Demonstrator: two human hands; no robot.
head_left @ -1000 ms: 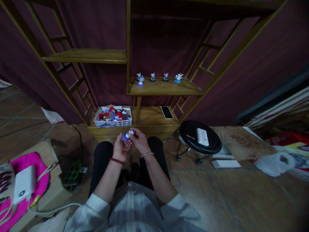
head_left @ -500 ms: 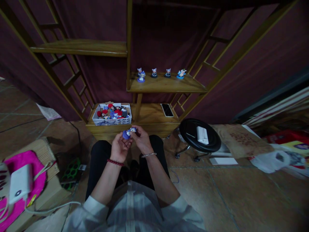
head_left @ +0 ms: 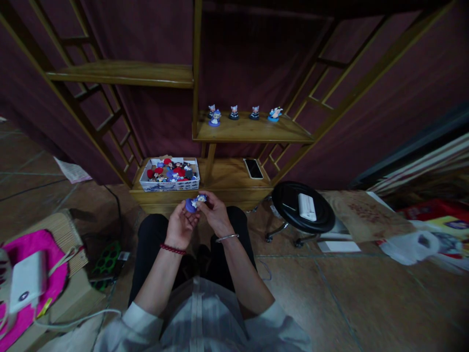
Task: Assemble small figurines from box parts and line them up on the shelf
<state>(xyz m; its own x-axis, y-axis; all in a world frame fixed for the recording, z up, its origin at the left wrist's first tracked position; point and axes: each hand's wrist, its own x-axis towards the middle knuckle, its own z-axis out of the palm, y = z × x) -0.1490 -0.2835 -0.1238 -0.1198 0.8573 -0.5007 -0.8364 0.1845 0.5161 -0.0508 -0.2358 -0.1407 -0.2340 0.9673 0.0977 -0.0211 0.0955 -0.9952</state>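
A small purple-and-white figurine [head_left: 195, 202] lies on its side between my two hands, above my knees. My left hand [head_left: 181, 228] has its fingers curled at the figurine's purple base. With thumb and fingers, my right hand [head_left: 215, 212] pinches its upper part. Just beyond my hands, a shallow white box [head_left: 170, 185] holds a jumble of red, purple and dark figurines. On the raised shelf [head_left: 252, 131] several figurines stand upright: a purple one [head_left: 215, 118] at the left front, dark-based ones [head_left: 234, 112] behind and along it, and a blue-based one [head_left: 274, 114] at the right.
A phone [head_left: 253, 168] lies on the lower shelf. At my right stands a black round stool [head_left: 286, 215] with a white device [head_left: 307, 207] on it. White power bank [head_left: 27, 281] and cables rest on a pink cloth at my left. Wooden shelf posts [head_left: 197, 63] frame the spaces.
Both hands keep the figurine in nearly the same place, with only a very slight shift. The view has tilted a little; the shelf and box contents look unchanged.
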